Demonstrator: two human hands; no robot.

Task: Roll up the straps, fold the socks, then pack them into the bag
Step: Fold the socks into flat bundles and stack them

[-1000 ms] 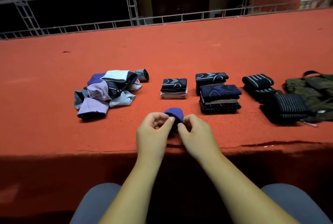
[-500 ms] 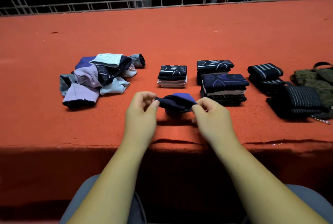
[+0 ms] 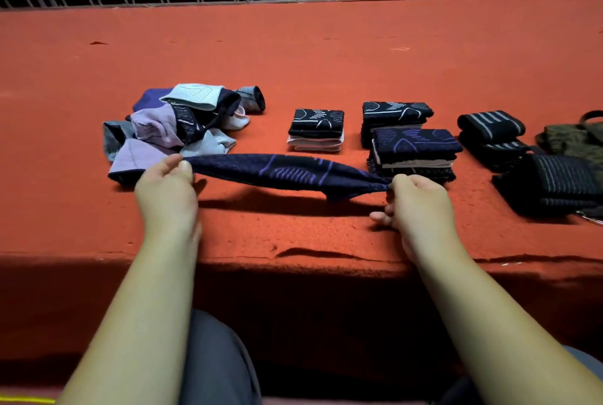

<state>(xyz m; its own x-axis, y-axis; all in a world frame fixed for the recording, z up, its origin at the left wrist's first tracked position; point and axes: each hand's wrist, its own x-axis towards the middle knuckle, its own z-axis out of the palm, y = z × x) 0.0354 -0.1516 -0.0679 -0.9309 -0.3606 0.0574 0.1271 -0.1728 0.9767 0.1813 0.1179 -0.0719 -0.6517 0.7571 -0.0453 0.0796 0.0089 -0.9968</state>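
A dark navy knitted sock with purple line markings (image 3: 287, 173) hangs stretched just above the red felt table (image 3: 293, 62). The left hand (image 3: 166, 189) and right hand (image 3: 417, 199) each pinch one end, probably to straighten it for folding. Neat folded sock stacks (image 3: 414, 150) wait just behind.
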